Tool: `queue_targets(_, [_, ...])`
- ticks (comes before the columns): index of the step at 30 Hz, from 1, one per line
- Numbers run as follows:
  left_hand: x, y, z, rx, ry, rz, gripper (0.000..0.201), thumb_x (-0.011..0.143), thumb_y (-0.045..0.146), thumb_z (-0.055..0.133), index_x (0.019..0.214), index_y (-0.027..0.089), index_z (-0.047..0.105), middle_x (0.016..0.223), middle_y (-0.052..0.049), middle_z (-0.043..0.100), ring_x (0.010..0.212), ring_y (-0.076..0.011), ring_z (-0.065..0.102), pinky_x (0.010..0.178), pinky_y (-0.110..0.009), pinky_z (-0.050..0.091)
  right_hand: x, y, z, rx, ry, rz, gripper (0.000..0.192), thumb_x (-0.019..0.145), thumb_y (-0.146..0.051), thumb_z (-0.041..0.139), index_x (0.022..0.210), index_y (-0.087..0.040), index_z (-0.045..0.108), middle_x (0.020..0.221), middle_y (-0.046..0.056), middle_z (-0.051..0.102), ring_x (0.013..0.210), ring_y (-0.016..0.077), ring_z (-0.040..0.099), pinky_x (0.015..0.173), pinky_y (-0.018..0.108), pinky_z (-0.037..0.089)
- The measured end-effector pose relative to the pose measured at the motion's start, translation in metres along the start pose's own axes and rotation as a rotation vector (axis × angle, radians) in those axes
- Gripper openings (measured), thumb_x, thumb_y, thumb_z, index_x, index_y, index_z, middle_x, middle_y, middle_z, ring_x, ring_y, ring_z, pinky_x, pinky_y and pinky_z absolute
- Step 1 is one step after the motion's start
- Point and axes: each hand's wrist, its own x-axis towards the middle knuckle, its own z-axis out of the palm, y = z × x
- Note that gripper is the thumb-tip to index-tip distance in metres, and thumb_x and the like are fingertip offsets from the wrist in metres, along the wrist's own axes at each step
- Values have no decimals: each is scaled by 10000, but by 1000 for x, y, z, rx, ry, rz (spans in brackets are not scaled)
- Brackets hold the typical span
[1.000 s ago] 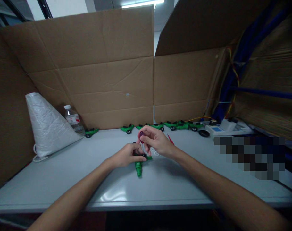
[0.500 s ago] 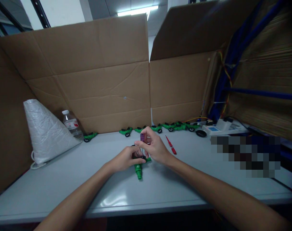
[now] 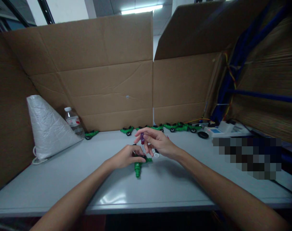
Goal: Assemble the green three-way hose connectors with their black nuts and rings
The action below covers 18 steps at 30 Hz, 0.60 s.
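Observation:
A green toy car (image 3: 138, 167) lies on the grey table (image 3: 64, 179) in front of me. My left hand (image 3: 124, 157) holds it down at its rear part, by the black wheels. My right hand (image 3: 157, 142) grips a small screwdriver with a purple handle (image 3: 142, 138), held upright with its tip down on the car. A small white ring (image 3: 156, 155) lies on the table just under my right hand.
A row of several finished green toy cars (image 3: 174, 126) lines the back along the cardboard wall (image 3: 112, 86). A white woven bag (image 3: 46, 126) and a water bottle (image 3: 74, 121) stand at the left. A white device (image 3: 219, 129) with wires sits at the right.
My right hand has shifted its fingers around the screwdriver's purple handle and now covers the red tool that lay beside it. The left hand stays on the car.

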Motion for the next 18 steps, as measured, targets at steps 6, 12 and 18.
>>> queue_targets(6, [1, -7, 1, 20, -2, 2, 467, 881, 581, 751, 963, 121, 745, 910, -89, 724, 790, -174, 649, 727, -270, 495, 0, -2, 3, -163, 82, -82, 342, 987, -534, 650, 1111, -218, 695, 917, 22, 700, 519, 79, 582, 434, 200, 526])
queue_targets(12, [0, -7, -2, 36, 28, 30, 435, 906, 551, 737, 993, 124, 736, 929, -88, 733, 823, -182, 660, 754, -271, 499, -4, -11, 5, -318, 33, -105, 260, 985, -457, 676, 1007, -201, 717, 749, -12, 653, 513, 96, 597, 452, 203, 508])
queue_targets(18, [1, -6, -2, 17, 31, 46, 438, 902, 560, 736, 961, 126, 737, 924, -86, 725, 838, -185, 670, 762, -268, 499, -1, 1, 7, -146, 54, -87, 244, 985, -434, 677, 1050, -204, 629, 839, -2, 695, 536, 99, 623, 456, 206, 549])
